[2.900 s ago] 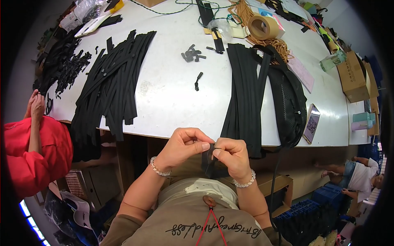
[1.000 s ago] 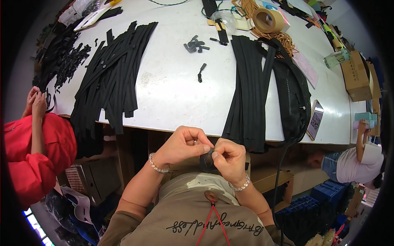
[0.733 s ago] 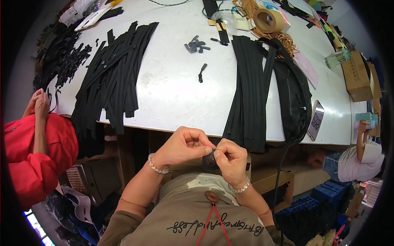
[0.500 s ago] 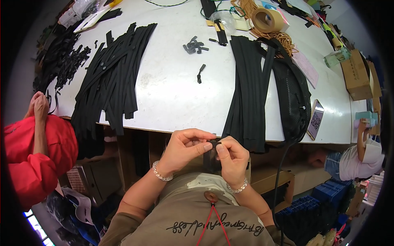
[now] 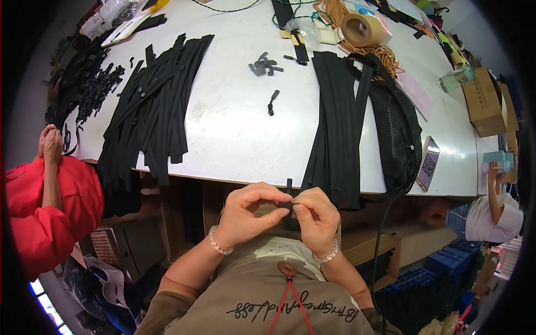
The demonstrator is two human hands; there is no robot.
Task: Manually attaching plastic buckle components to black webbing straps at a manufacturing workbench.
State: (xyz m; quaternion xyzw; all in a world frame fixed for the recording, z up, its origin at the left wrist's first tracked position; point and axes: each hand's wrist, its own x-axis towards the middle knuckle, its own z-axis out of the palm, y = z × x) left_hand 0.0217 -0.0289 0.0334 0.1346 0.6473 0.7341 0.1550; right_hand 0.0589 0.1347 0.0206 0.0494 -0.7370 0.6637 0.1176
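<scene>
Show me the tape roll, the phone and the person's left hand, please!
Tape roll (image 5: 374, 31): head view, on its brown outer side.
Phone (image 5: 429, 163): head view, on its screen.
Left hand (image 5: 244, 216): head view, on the middle of the hand, above the beaded bracelet (image 5: 219, 243).

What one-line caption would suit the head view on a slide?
Left hand and right hand hold a small black piece at the edge of a white table bearing black strips.

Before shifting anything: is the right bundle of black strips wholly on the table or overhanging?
Partly overhanging: the black strips run past the near edge of the white table.
</scene>
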